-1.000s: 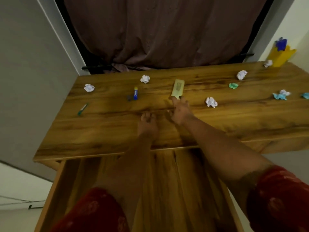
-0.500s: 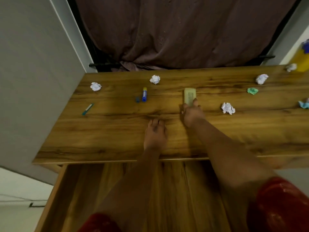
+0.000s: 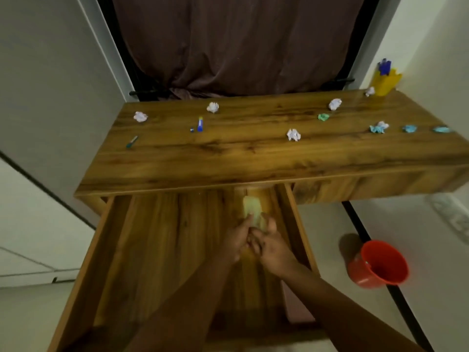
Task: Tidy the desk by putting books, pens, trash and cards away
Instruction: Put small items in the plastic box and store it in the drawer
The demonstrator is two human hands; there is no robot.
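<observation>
A pale yellow-green stack of cards [image 3: 251, 209] is over the open wooden drawer [image 3: 162, 240], near its right side. My left hand [image 3: 237, 238] and my right hand [image 3: 270, 243] meet at its near end, both with fingers on it. The picture is blurred there, so the exact grip is unclear. On the desk top [image 3: 253, 153] lie several crumpled paper balls, white [image 3: 293, 135] and blue-green [image 3: 323, 117], a blue pen [image 3: 200, 124] with its cap [image 3: 192, 129] beside it, and a teal pen [image 3: 132, 142].
A yellow holder [image 3: 387, 83] with blue items stands at the desk's far right corner. A red bucket [image 3: 379, 264] sits on the floor to the right of the drawer. A brown curtain [image 3: 233, 44] hangs behind the desk. Grey wall to the left.
The cards have left the desk top and come down over the drawer. Both hands pulled back from the desk with them. My view has tilted down and back.
</observation>
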